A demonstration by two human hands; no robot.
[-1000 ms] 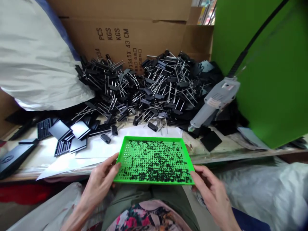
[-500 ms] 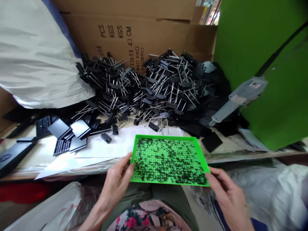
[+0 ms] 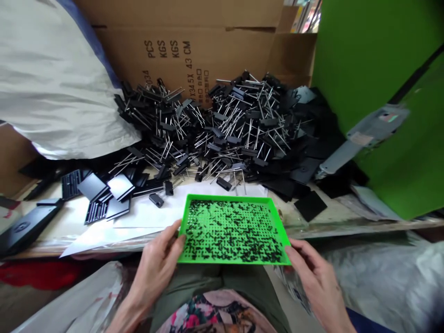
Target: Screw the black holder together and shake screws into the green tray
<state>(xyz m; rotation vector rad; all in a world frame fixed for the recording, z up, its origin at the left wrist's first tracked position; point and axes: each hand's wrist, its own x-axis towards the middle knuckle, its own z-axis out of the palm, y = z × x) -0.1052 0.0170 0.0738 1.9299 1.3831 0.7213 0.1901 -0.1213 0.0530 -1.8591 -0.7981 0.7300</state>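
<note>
A shallow bright green plastic tray (image 3: 233,263) with a perforated bottom is held level over my lap, at the table's front edge. Many tiny black pieces (image 3: 256,249) lie scattered in it, thicker along the near side and the right. They are too small to identify. My left hand (image 3: 161,254) grips the tray's left wall, thumb on top. At the lower right corner, my right hand (image 3: 312,273) pinches the rim, its fingers partly hidden underneath.
Behind the tray rises a heap of black parts with metal rods (image 3: 229,125). Flat black plates (image 3: 92,187) lie left, on white paper (image 3: 138,219). A grey electric screwdriver (image 3: 360,138) hangs at right, before a green panel (image 3: 364,60). A cardboard box (image 3: 243,51) stands behind.
Both hands have shifted the tray slightly left. The tiny black pieces have spread a little differently across its bottom. The view has turned slightly, and the screwdriver appears farther right.
</note>
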